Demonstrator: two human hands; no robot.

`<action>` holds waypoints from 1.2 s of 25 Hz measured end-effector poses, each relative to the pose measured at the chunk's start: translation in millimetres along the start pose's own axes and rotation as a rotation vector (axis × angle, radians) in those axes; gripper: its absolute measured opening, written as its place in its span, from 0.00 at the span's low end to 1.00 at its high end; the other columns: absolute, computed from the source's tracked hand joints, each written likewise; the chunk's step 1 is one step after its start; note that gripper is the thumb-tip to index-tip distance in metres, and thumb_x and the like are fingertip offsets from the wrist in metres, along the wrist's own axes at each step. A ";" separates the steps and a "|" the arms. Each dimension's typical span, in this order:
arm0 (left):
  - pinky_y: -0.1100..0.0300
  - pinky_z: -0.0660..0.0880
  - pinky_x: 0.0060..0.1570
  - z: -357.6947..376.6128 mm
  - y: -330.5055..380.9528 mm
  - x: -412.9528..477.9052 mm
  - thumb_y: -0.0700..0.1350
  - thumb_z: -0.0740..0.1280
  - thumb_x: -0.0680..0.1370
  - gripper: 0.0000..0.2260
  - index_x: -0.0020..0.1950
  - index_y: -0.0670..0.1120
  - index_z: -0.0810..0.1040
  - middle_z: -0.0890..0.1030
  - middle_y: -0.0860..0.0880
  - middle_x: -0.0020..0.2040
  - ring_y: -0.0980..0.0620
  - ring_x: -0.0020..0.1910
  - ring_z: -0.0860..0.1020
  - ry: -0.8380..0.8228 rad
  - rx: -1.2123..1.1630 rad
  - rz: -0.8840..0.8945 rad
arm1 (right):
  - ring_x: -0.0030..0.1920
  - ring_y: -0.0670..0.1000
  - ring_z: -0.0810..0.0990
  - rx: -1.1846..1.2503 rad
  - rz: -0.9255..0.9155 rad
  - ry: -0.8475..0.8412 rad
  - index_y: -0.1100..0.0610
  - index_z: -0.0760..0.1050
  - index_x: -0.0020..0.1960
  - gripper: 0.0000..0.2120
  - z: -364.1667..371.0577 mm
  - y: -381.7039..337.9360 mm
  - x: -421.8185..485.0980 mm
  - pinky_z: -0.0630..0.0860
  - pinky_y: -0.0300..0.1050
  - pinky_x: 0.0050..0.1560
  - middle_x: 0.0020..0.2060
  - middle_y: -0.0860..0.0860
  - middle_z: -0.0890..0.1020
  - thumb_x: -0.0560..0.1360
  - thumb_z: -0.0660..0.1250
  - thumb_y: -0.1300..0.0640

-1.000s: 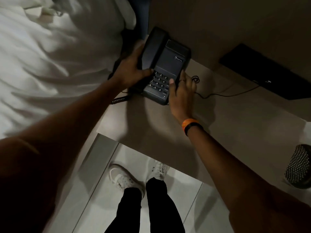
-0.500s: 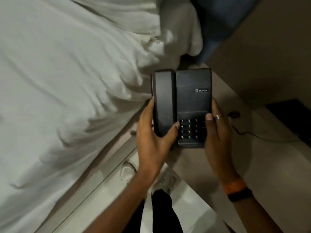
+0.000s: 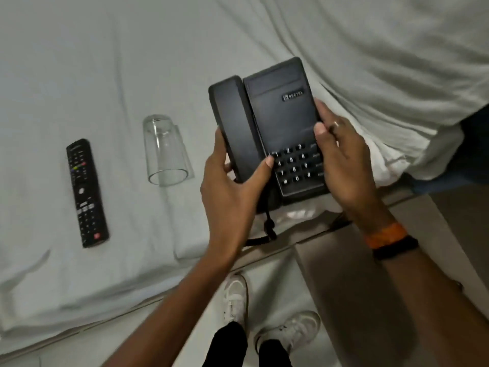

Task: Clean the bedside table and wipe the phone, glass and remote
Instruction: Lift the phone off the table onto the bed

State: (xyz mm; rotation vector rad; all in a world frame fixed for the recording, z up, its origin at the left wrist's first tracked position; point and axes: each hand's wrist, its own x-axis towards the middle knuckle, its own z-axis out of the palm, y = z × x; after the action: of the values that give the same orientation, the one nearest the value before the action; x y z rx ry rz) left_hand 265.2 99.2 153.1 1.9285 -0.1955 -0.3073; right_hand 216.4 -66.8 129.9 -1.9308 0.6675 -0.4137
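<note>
I hold a black desk phone [image 3: 275, 120] in the air above the edge of the bed, its handset resting in the cradle on the left. My left hand [image 3: 232, 192] grips the handset side, and my right hand [image 3: 344, 165] grips the keypad side. The coiled cord [image 3: 268, 226] hangs down below the phone. A clear glass [image 3: 164, 152] lies on its side on the white sheet, left of the phone. Further left lies a black remote [image 3: 86, 193], buttons up. The bedside table [image 3: 370, 274] shows at lower right, mostly hidden by my right arm.
The white bed sheet [image 3: 105, 62] fills the left and top of the view, with a rumpled duvet [image 3: 383, 62] at upper right. My white shoes [image 3: 235, 298] stand on the pale floor between bed and table.
The phone has been lifted off the bedside table and carried left over the bed in both hands. The view has swung left, bringing the glass and remote into sight.
</note>
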 end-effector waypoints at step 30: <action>0.40 0.51 0.80 157.1 -108.8 -135.5 0.60 0.53 0.83 0.32 0.81 0.42 0.55 0.60 0.39 0.80 0.40 0.82 0.54 -0.894 0.834 1.098 | 0.79 0.60 0.61 -0.896 0.539 0.439 0.55 0.63 0.77 0.29 -70.3 173.2 -287.6 0.61 0.64 0.77 0.78 0.59 0.64 0.81 0.58 0.44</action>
State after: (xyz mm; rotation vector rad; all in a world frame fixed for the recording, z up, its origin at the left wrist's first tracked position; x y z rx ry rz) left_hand 87.3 37.9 13.7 1.9750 -2.1388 -0.3278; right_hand -96.0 1.5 5.5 -2.3522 1.8478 -0.1945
